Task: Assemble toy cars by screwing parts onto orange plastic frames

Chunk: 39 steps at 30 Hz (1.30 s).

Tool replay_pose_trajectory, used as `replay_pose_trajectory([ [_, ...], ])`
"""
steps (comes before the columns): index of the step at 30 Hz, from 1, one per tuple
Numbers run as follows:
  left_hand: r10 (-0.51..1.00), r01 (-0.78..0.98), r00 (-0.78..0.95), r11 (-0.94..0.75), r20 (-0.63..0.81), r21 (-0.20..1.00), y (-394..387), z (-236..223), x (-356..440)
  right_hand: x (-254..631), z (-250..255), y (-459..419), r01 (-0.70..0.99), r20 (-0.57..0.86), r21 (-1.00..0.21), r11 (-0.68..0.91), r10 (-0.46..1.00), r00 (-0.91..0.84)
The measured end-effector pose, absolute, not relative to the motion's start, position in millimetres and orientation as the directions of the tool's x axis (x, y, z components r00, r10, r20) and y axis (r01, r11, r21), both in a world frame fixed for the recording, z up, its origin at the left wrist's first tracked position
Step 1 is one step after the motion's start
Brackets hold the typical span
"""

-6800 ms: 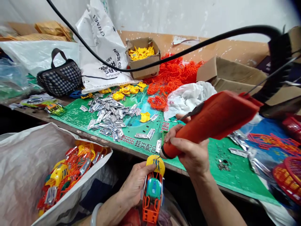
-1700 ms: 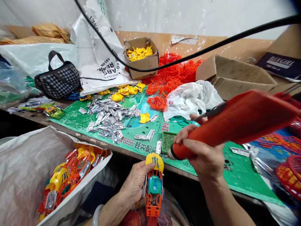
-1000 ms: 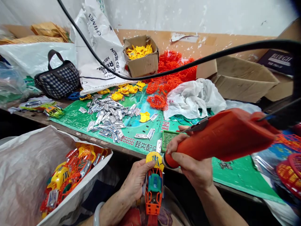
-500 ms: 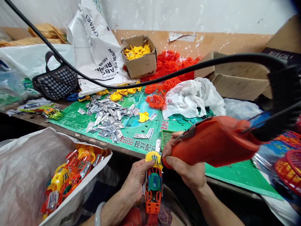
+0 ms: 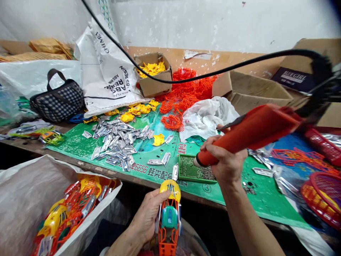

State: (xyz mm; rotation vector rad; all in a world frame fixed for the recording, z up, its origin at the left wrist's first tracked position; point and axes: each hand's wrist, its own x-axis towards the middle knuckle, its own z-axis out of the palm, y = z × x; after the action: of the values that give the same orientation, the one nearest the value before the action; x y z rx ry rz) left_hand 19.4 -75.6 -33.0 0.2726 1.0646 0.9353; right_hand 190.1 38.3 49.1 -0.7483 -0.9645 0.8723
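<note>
1. Left hand [image 5: 146, 217]: thumb pressed on the yellow end, fingers closed around the side of the orange-and-yellow assembly [image 5: 169, 216]. The assembly is in front of the bench edge, yellow end away from the person.
2. Right hand [image 5: 226, 156]: wrapped firmly around the red power tool [image 5: 247, 137]. The tool's tip is over the green tray [image 5: 182, 167]; contact cannot be confirmed.
3. Step in hand: apparently collecting one of the small metal pieces [image 5: 209, 173] from the tray with the tip.
4. Next move: likely calls for the tip to be lined up on one piece while the assembly is held steady.
5. Legible markings: "CHIMEI" and "ABS RESIN" on the white sack [image 5: 106, 71]; "BLUEGIRL" on the dark-blue carton [image 5: 293, 78]; "蛙类配合", a circled 3 and digits resembling "6656" on the green mat [image 5: 263, 199].
</note>
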Motion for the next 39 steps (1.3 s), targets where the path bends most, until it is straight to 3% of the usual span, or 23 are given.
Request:
replay_pose_trajectory([
  [9, 0.754, -0.502, 0.142, 0.613, -0.642, 0.609, -78.5, -31.3, 20.8, 187.4, 24.9, 71.1, -0.158, 0.349, -0.895, 0.416, 0.876, 0.331],
  [39, 0.751, -0.556, 0.063, 0.573, -0.657, 0.602, -80.4, -31.0, 23.7, 179.9, 21.5, 62.1, -0.077, 0.351, -0.92, 0.385, 0.894, 0.28],
])
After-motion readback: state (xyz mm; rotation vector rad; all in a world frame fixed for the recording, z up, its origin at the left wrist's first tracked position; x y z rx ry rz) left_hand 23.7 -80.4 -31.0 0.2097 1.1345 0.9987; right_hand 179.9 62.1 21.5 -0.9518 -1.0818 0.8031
